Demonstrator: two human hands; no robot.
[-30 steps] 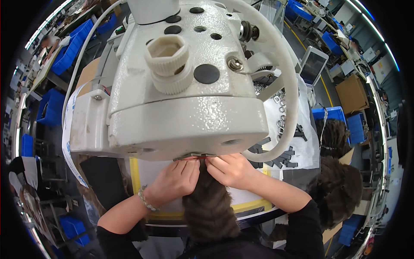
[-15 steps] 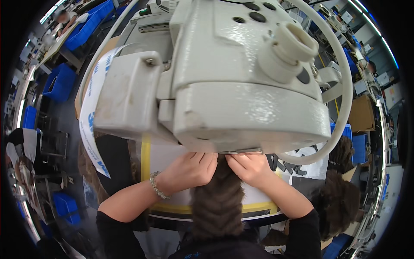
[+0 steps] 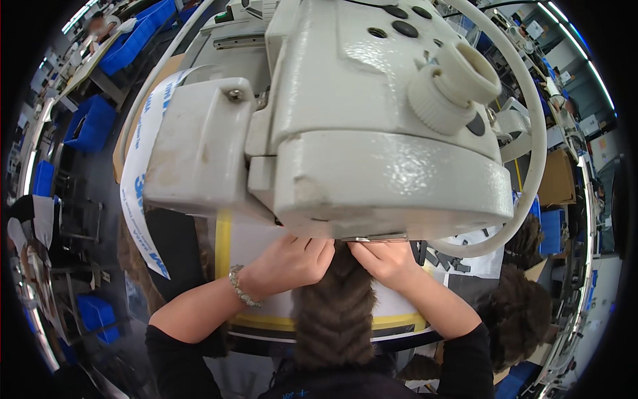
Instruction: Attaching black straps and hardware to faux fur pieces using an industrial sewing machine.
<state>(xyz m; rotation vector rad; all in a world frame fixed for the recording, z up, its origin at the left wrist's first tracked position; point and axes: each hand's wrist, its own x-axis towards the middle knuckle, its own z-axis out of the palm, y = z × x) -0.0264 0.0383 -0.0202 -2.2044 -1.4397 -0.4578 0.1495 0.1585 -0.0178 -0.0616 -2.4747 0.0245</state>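
Note:
A long strip of brown fur (image 3: 334, 312) with a chevron pattern runs from my lap up over the table edge and under a cream-white sewing machine (image 3: 392, 166). My left hand (image 3: 292, 266), with a beaded bracelet on its wrist, is closed at the left edge of the fur. On the other edge my right hand (image 3: 387, 265) pinches the fur, its fingers curled. The machine head hides the fingertips of both hands and the far end of the strip. Whatever lies right under the needle cannot be seen.
Small black pieces (image 3: 455, 259) lie on a white sheet to the right. Beyond them sit more brown fur pieces (image 3: 522, 312). A printed white tape (image 3: 136, 213) hangs at the machine's left. Yellow tape (image 3: 224, 249) borders the white work surface. Blue bins (image 3: 90, 126) stand farther off.
The machine appears slightly farther right and lower, as the whole view has shifted a little. Both hands keep their closed hold on the fur in nearly the same place.

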